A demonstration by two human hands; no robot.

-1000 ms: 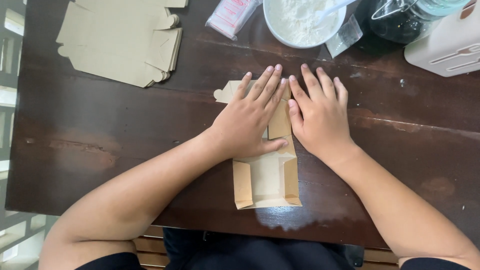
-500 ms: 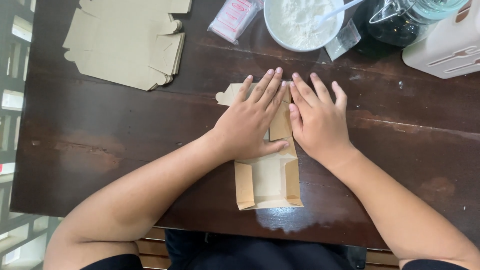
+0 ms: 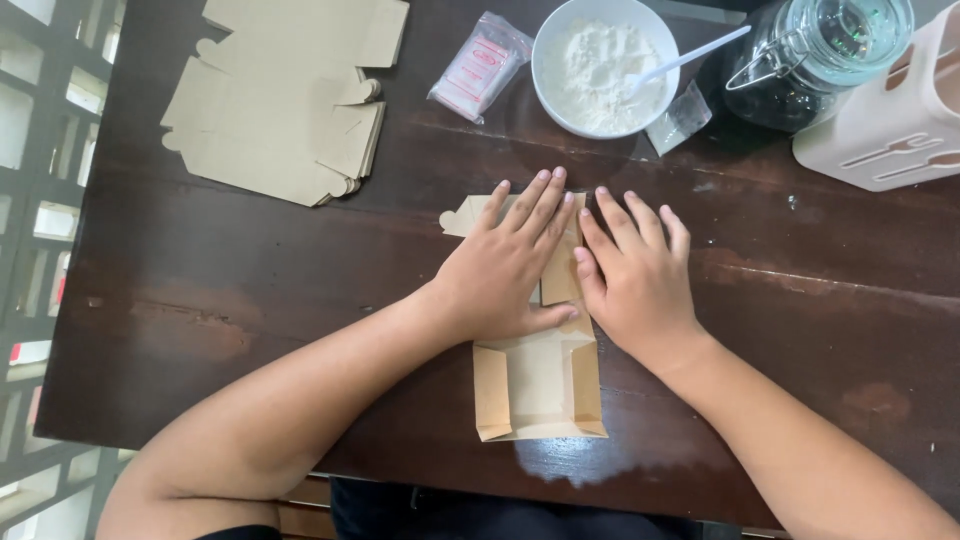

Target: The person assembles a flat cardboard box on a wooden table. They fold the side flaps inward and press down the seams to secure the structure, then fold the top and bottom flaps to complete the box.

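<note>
Both hands lie flat with fingers spread, the left hand (image 3: 505,270) pressing the upper half of the brown cardboard box (image 3: 540,385) at the frame's centre on the tabletop (image 3: 250,270), the right hand (image 3: 635,280) beside its right edge, the box's long axis running toward the lower frame.

Lighting: soft, even daylight; overall exposure moderate. Dark wooden table (image 3: 250,290) shows a pale glossy reflection at its near edge, directly below the folded cardboard box (image 3: 540,385). Fainter sheen right of the box and toward the glass jar (image 3: 815,60). White bowl (image 3: 605,65), above the box, is close to overexposed; powder detail is weak. Shadows under the left hand (image 3: 505,270) and right hand (image 3: 635,285) are short and diffuse. Focus sharp around the box; no motion blur. Bright window-like grid left of the table is washed out.
</note>
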